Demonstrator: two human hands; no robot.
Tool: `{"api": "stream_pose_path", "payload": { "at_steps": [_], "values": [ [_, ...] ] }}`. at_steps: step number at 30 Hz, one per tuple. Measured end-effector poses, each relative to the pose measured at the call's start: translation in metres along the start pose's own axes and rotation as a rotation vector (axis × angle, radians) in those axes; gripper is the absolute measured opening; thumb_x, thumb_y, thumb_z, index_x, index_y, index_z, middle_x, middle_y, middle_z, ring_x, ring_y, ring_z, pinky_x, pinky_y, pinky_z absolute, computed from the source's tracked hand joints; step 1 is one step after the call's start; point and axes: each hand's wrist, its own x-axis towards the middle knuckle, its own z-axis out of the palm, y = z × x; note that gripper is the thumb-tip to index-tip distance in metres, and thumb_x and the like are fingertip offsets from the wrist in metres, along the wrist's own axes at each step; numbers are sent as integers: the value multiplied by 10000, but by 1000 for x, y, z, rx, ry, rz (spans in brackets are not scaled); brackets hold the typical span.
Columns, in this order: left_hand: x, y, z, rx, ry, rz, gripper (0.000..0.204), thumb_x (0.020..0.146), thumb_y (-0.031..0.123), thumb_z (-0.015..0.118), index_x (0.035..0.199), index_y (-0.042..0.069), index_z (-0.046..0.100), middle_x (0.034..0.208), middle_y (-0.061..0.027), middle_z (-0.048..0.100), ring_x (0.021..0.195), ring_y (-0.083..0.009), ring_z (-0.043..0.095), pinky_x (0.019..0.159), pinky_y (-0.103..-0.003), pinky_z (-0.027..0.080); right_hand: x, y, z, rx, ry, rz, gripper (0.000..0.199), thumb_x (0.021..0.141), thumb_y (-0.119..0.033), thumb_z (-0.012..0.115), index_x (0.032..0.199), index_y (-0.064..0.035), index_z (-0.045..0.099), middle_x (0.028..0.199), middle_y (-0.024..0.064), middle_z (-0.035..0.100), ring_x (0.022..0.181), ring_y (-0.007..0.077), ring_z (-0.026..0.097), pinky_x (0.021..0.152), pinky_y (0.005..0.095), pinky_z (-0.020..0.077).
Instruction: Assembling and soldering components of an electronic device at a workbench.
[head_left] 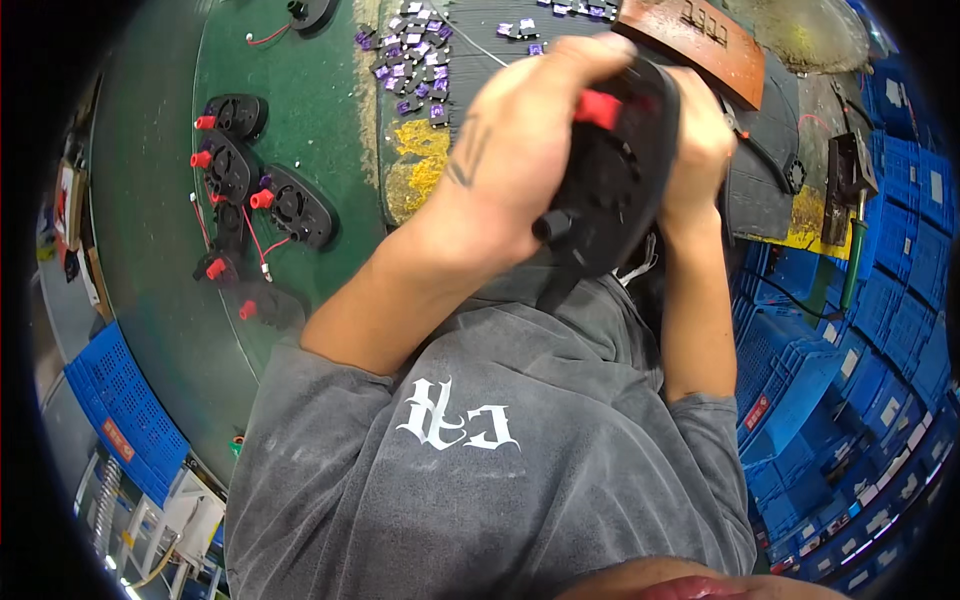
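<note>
Both my hands grip a black oval plastic housing, raised and tilted over the bench edge in front of my chest. A red plug-like piece sticks out near its upper end, and a short black post stands at the lower end. My left hand wraps its left side, with the thumb over the top edge. My right hand closes round the far right side; its fingers are mostly hidden behind the housing. Slight blur hides the finer details.
Several similar black housings with red pieces and thin wires lie on the green tabletop at left. Small purple-and-black switches are heaped ahead. An orange-brown block, pliers, a green-handled soldering iron and blue crates are at right.
</note>
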Motion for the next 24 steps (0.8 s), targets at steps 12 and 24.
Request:
{"api": "stream_pose_path", "payload": {
  "at_steps": [12,24],
  "values": [
    [7,-45,6,169,-63,-189,505,996,387,361,1072,-59,585,1031,-217,676,842,-295,701,772,-410,594,-39,-54,-91,672,213,906,175,948,-16,619,1096,75,632,881,144,714,708,135,662,584,210,498],
    [1,-48,18,72,-270,-283,307,989,202,434,1125,-59,521,1002,-158,657,918,-238,683,852,-347,568,-42,-55,-94,310,205,662,178,758,70,745,917,-4,716,828,81,686,675,124,636,562,217,475]
  ]
}}
